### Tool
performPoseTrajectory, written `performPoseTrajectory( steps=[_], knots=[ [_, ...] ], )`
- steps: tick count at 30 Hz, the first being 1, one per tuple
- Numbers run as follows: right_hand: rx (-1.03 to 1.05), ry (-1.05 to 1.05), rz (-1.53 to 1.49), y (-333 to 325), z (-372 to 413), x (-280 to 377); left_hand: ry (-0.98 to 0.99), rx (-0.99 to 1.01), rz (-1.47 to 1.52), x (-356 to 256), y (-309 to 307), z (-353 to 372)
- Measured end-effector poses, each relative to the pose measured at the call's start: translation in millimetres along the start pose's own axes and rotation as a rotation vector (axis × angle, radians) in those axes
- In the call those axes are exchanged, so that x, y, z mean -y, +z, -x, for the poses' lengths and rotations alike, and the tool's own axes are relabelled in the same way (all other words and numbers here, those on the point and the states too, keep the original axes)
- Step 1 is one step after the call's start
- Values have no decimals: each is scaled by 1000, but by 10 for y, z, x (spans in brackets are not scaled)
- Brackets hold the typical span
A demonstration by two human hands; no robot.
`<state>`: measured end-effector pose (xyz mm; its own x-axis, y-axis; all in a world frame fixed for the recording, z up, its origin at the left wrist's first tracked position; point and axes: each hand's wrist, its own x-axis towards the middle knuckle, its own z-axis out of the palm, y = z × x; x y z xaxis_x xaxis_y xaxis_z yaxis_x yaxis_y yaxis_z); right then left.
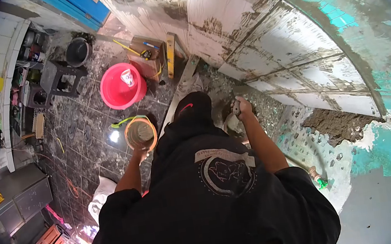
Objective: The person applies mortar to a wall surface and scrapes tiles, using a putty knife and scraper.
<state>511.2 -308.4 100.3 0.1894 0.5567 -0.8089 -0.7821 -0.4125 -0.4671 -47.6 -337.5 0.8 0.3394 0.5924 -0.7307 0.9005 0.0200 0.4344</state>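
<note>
L hand [139,153]: arm stretched fwd & down, fingers clamped on a round orange-rimmed plastic pail [140,133] w/ grey mix, above the dark tiled floor [84,136]. R hand [244,105]: elbow bent, fist closed round a grey trowel handle [236,108] low by the patchy plastered wall [262,29]. Blade hard to make out beside the black cap [193,107].

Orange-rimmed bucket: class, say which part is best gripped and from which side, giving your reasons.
Probably the near edge of the orange-rimmed bucket, taken from the person's own side, as the left hand does now. Its open mouth faces up, so the rim offers a lip and the bucket stays level.
</note>
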Motion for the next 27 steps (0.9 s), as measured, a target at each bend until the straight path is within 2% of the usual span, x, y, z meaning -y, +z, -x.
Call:
performPoseTrajectory(
  steps=[1, 2, 5, 7, 9, 11, 12, 14, 16, 18, 20, 22, 25, 27],
  knots=[
    [13, -27, 20, 45, 6, 48, -75, 28, 126, 35, 2, -37],
    [22, -50, 40, 91, 29, 63, -64, 47, 89, 15, -49, -37],
    [2, -101, 54, 137, 86, 78, 219, -11, -386, -244, -395, -118],
    [-36, -105, -15, 179, 154, 92, 561, -270, -770, 126, -372, -510],
    [-5, -125, -39, 178, 152, 88, 187, -64, -293, -239, -610, -606],
    [12, -138, -59, 172, 22, 62, 153, -88, -210, -736, -1041, -600],
    [18, -136, -32, 213, -21, 67, -148, -98, 218, -1106, -1263, -505],
    [27, -137, 18, 429, -110, 116, 210, -130, -82, -613, -1405, -968],
    [47, -154, -44, 703, -313, 72, 451, -237, -577, -291, -1609, -1385],
    [56, -175, -73, 1018, -657, 37, 274, -112, -70, -133, -1900, -1709],
    [47, -201, -170, 1396, -993, -50, 124, -132, 23, -185, -2236, -1733],
    [59, -209, -296, 1827, -1265, -26, -106, -231, 491, -369, -2512, -1657],
    [42, -167, -403, 2334, -1328, 131, -207, -224, 430, -533, -2985, -1414],
    [50, -143, -434, 2584, -1406, 297, -242, -192, 447, -221, -3146, -1432]
  ],
)
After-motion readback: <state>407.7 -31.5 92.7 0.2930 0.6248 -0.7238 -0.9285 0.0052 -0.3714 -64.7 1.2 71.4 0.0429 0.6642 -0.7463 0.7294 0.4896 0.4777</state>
